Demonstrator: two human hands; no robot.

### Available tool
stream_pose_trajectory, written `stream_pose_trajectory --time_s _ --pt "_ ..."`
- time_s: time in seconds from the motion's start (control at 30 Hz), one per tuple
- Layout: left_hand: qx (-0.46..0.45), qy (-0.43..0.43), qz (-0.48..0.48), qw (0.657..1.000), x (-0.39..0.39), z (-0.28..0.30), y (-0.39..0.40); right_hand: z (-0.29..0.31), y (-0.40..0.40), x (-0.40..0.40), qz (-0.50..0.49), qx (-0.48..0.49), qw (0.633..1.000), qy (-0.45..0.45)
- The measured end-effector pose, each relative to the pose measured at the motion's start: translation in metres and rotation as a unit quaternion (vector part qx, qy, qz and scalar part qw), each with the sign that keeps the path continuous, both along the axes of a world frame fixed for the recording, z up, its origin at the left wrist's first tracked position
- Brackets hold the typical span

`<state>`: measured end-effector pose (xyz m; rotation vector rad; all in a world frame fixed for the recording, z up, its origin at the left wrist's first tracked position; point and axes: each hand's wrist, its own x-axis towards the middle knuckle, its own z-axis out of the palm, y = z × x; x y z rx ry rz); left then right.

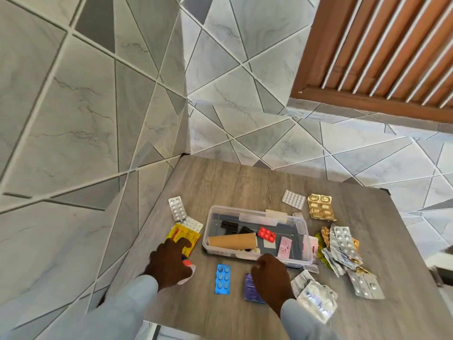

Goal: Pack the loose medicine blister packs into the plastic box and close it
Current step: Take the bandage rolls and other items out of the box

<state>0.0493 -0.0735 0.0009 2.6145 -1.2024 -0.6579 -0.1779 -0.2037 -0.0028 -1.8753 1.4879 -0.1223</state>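
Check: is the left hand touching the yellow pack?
Touching. The head view shows the left hand with its fingers spread flat across the near end of the yellow pack, overlapping it with no visible gap, on the table.

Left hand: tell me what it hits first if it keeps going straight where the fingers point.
The left hand points up and slightly right, its fingertips already over the yellow blister pack. That pack comes first; beyond it lies the white blister pack. Whether the fingers touch it already is unclear.
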Motion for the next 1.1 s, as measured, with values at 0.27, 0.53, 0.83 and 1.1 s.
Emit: stream_pose_trajectory --time_s 0.27,0.53,0.83,1.1 --pt "-0.068 0.134 0.030 0.988 -0.041 0.008 -0.019 -0.017 -0.015 -0.062 0.089 -0.020 0.977 0.191" --pt "-0.116 0.194 -0.022 0.974 -0.052 0.040 -0.035 -0.014 -0.019 -0.065 0.102 0.003 0.986 0.130" --pt "-0.207 0.194 -0.052 0.957 -0.007 0.059 -0.084 0.031 -0.036 -0.020 0.182 -0.001 0.980 0.080" --pt "-0.131 0.042 -0.190 0.972 0.020 0.042 -0.121 0.060 -0.072 0.049 0.006 -0.008 1.000 -0.024"
